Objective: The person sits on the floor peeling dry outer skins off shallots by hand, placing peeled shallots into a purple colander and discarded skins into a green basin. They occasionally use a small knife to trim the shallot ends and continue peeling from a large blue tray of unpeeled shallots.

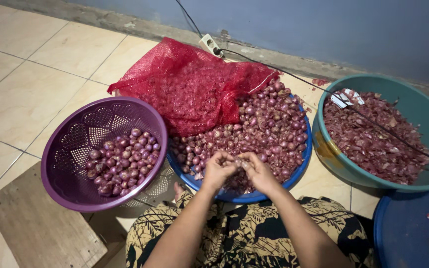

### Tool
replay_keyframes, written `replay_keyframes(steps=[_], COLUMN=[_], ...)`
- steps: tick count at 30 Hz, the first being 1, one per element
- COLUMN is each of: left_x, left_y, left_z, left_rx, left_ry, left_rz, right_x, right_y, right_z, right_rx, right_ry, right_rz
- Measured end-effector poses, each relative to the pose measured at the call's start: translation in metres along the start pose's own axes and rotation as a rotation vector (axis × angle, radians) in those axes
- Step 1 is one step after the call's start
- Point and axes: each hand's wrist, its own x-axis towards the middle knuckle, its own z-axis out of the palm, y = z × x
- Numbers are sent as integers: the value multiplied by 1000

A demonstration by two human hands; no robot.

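Head view, looking down: left hand [218,168] and right hand [257,170] pressed together, fingertips pinched on one small shallot [238,161] right over the near edge of the blue basin [301,164] heaped with unpeeled ones. Purple colander [70,134] of peeled shallots just left, red mesh sack [189,84] at the far side, teal tub [423,114] of skins off right.

A floor of pale cream tiles [35,94] carries everything, running back to a blue-grey wall. On it sit a purple perforated basket [75,134], a blue basin [301,164] heaped with unpeeled shallots, a teal basin [423,114] of reddish skins and a dark blue lid [408,233], close together. A wooden board [35,228] lies at the lower left, and a white power strip [210,45] with a black cable [294,74] lies by the wall
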Motion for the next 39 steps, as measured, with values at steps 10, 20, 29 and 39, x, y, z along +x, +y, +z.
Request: replay_keyframes(steps=[10, 20, 29, 39], left_x=[-2, 1, -2, -5], left_y=[10, 5, 9, 2], left_z=[1, -6, -1, 4], left_rx=[46, 38, -175, -22], left_ry=[34, 22, 40, 26], left_rz=[-59, -104, -160, -180], right_x=[-7, -11, -9, -7], right_y=[-8, -19, -17, -13], right_z=[-18, -19, -17, -11], right_rx=[131, 84, 177, 289], right_ry=[-98, -167, -166, -135], right_rz=[13, -2, 79, 143])
